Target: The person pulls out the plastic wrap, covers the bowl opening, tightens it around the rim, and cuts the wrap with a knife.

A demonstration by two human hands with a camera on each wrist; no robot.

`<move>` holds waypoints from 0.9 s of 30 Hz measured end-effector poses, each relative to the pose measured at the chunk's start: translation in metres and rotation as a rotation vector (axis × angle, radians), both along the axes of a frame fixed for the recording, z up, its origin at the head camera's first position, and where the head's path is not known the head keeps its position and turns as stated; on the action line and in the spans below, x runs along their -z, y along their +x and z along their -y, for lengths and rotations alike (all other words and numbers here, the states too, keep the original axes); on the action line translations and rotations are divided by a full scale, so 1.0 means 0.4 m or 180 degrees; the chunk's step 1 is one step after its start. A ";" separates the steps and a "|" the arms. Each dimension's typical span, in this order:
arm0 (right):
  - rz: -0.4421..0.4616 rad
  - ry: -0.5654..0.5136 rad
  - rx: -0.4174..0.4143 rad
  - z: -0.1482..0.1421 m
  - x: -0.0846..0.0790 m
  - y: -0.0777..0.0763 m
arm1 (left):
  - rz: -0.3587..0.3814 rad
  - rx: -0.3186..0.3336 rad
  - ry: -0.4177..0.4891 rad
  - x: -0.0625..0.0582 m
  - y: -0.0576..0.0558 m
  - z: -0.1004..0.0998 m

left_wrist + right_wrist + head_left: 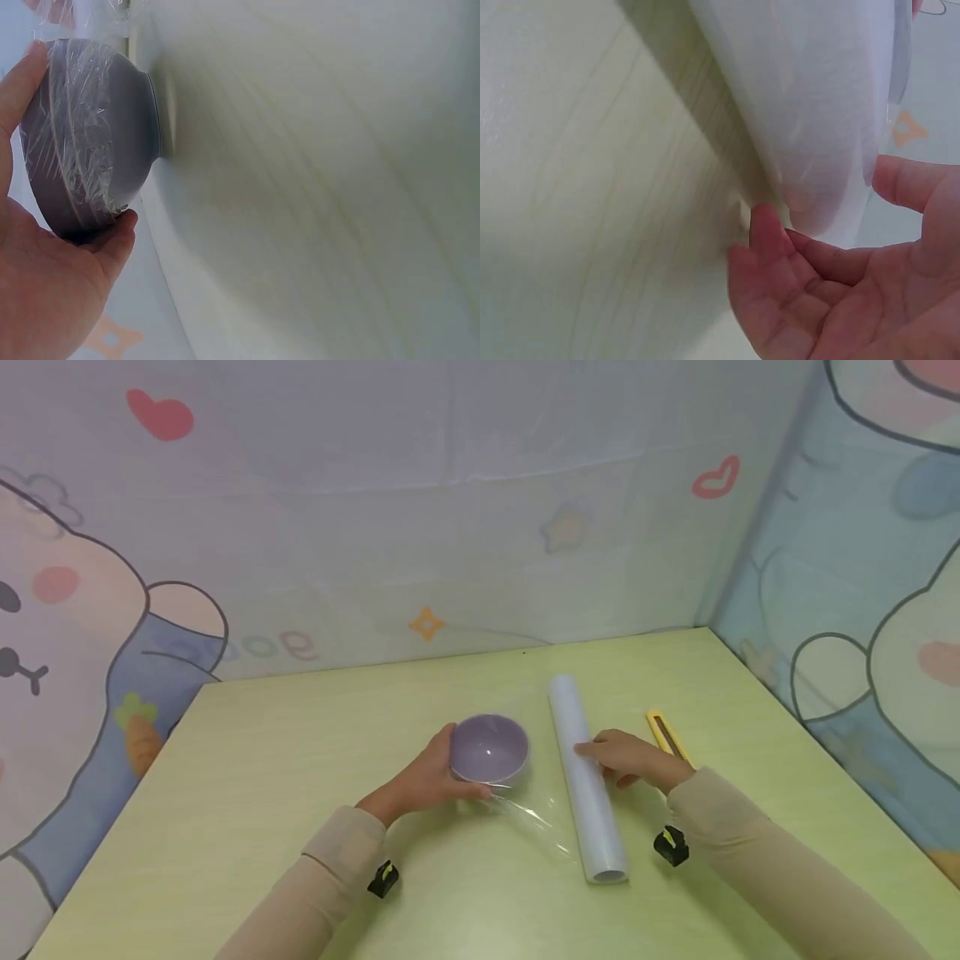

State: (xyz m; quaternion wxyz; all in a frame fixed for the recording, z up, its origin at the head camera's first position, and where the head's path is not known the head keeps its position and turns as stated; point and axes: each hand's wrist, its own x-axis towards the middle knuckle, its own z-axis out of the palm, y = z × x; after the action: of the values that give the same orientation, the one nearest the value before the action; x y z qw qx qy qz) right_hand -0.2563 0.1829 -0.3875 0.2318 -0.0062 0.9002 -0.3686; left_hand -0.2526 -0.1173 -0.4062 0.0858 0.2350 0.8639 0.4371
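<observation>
Left hand [429, 777] has the round, glossy purple bowl [489, 748] pinched at its left side, thumb at the near rim, fingers round the wall. Right hand [633, 757] is loosely pinching the long white cylindrical roll [588, 793], thumb on top, a finger low on its right side, other fingers off it. Roll lies lengthwise on the pale yellow-green wood-grain desk [300, 760], just right of the bowl. Clear, thin plastic film [536, 820] spans bowl to roll and clings, wrinkled, to the bowl's outer wall. Can't tell if it covers the mouth, or if the bowl's foot touches the desk.

Risks, my read:
- Right grip looks light; a pull on the film could spin or skid the roll, so slack and more wrinkles.
- Too much tension: film tears, peels off the wall, or tips the bowl.
- Film could stick to itself or the left thumb.
- Yellow plastic utility knife [666, 732] sits under the right forearm. Blade state unclear; a sleeve could knock it.
</observation>
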 end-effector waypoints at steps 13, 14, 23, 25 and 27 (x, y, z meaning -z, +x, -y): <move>-0.0599 0.0983 -0.0180 0.038 -0.039 0.007 | -0.0003 -0.0046 0.0001 0.002 0.003 0.025; -0.0610 0.1058 -0.0182 0.039 -0.042 0.007 | 0.0001 -0.0040 0.0017 0.000 0.004 0.027; -0.0631 0.1118 -0.0174 0.019 -0.031 0.021 | -0.0043 0.0015 0.0040 0.001 0.005 0.031; -0.0547 0.0944 -0.0224 0.009 -0.018 0.022 | -0.0026 0.0020 0.0068 -0.020 0.019 0.027; -0.0403 0.0752 -0.0249 -0.001 -0.008 0.021 | -0.0011 0.0043 0.0091 -0.042 0.034 0.022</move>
State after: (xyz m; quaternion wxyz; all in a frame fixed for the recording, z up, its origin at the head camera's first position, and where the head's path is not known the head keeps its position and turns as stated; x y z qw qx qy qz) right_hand -0.2478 0.1832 -0.3844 0.1878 -0.0372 0.9492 -0.2496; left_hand -0.2392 -0.1262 -0.3894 0.0839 0.2428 0.8561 0.4485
